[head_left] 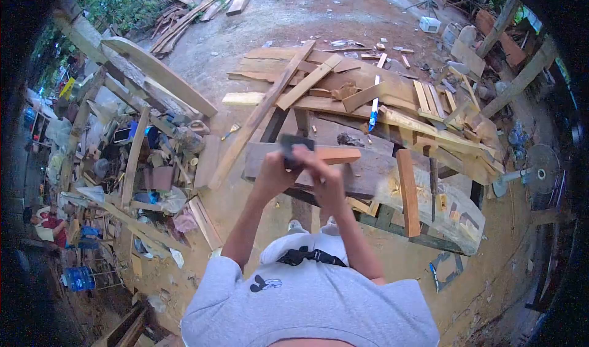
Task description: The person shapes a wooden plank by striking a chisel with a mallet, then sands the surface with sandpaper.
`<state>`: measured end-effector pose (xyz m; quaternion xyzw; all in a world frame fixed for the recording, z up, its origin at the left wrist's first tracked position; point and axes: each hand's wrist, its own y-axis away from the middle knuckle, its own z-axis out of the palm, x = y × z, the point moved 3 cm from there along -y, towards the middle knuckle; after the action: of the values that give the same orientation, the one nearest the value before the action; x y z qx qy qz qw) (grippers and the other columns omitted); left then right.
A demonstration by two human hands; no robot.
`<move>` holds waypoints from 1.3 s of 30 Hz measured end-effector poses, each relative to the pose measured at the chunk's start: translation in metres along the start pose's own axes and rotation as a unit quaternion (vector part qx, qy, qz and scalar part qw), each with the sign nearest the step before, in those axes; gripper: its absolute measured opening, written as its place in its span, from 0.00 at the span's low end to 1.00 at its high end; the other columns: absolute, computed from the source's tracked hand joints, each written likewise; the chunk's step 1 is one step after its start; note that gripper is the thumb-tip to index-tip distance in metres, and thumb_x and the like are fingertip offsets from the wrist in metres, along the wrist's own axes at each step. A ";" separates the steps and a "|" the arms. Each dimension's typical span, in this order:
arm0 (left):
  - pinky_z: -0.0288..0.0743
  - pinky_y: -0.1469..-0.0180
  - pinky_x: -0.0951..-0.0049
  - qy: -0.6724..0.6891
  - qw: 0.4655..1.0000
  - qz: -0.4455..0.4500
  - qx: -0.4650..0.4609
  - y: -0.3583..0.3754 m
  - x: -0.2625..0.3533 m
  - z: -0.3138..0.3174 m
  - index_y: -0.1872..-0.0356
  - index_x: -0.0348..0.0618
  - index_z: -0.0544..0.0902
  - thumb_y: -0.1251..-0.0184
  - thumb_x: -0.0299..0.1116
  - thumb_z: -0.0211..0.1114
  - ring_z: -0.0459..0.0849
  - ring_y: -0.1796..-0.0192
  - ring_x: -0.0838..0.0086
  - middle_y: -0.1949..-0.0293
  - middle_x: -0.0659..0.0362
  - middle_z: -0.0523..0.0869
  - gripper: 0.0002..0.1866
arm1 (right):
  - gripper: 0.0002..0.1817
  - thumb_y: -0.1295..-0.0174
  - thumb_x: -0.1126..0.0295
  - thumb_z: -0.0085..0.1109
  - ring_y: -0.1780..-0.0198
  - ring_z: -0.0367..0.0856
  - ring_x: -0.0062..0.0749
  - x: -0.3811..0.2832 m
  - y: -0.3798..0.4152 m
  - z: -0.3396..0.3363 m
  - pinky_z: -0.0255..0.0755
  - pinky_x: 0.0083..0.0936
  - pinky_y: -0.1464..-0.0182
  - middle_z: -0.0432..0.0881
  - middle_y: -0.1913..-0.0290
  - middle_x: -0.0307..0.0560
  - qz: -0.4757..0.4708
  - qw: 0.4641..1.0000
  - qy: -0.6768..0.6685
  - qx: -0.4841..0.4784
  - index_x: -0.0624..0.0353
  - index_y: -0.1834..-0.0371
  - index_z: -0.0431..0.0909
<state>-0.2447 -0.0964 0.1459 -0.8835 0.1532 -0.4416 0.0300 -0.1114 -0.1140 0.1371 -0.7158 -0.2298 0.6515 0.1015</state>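
Both hands are together over the workbench in front of my chest. My left hand point(276, 174) is closed round the lower side of a dark, squarish flat piece point(299, 141). My right hand point(323, 178) is bent in against it, fingers curled at the piece's lower edge and blurred by motion; I cannot tell what this hand grips. Just beyond the right fingers, a short reddish wooden block point(340, 156) lies over the thick grey plank point(261, 157). Further right, a longer reddish wooden bar point(407, 194) rests across the bench.
Several boards point(264, 62) are heaped beyond the bench, with a blue-handled tool point(373, 120) among them. A brush point(232, 130) lies left of the bench. A fan point(540, 173) stands at the right. Clutter and a blue water bottle point(78, 279) fill the left side.
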 end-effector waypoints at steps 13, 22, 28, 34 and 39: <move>0.71 0.66 0.78 0.072 0.991 -0.108 0.021 -0.007 -0.014 0.004 0.66 0.36 0.80 0.57 0.34 0.73 0.76 0.69 0.83 0.74 0.62 0.81 0.18 | 0.21 0.40 0.67 0.47 0.59 0.75 0.56 0.137 0.030 -0.079 0.68 0.34 0.58 0.75 0.62 0.63 0.242 0.953 0.178 0.048 0.58 0.42 0.63; 0.73 0.67 0.76 0.107 0.992 -0.063 0.011 -0.007 -0.012 0.015 0.68 0.36 0.80 0.57 0.35 0.72 0.78 0.70 0.82 0.73 0.59 0.82 0.17 | 0.24 0.48 0.85 0.39 0.38 0.63 0.38 0.009 -0.009 -0.016 0.52 0.27 0.36 0.64 0.40 0.53 0.059 0.995 0.047 -0.063 0.62 0.44 0.65; 0.71 0.71 0.74 0.048 0.994 -0.069 0.072 0.000 -0.007 0.013 0.76 0.35 0.77 0.59 0.32 0.72 0.78 0.76 0.76 0.79 0.54 0.80 0.14 | 0.28 0.50 0.89 0.40 0.38 0.62 0.34 0.097 0.013 -0.045 0.53 0.27 0.37 0.66 0.41 0.50 0.115 0.990 0.080 -0.003 0.60 0.43 0.64; 0.71 0.67 0.71 0.026 0.986 0.047 0.161 0.012 -0.024 0.020 0.66 0.36 0.75 0.53 0.33 0.67 0.79 0.66 0.70 0.70 0.54 0.80 0.15 | 0.29 0.54 0.84 0.45 0.37 0.61 0.36 -0.034 -0.023 0.010 0.55 0.31 0.37 0.67 0.41 0.45 -0.103 0.976 0.166 -0.098 0.57 0.43 0.65; 0.72 0.66 0.69 0.272 0.928 -0.032 0.253 0.023 -0.073 0.045 0.65 0.36 0.76 0.53 0.31 0.67 0.80 0.65 0.67 0.69 0.52 0.81 0.15 | 0.26 0.52 0.82 0.48 0.39 0.63 0.36 -0.028 -0.012 0.005 0.58 0.31 0.39 0.69 0.43 0.48 -0.126 0.970 0.178 -0.109 0.57 0.45 0.68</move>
<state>-0.2556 -0.1006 0.0579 -0.6973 0.0103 -0.6896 0.1951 -0.1203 -0.1176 0.1664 -0.7923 -0.3662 0.4666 0.1429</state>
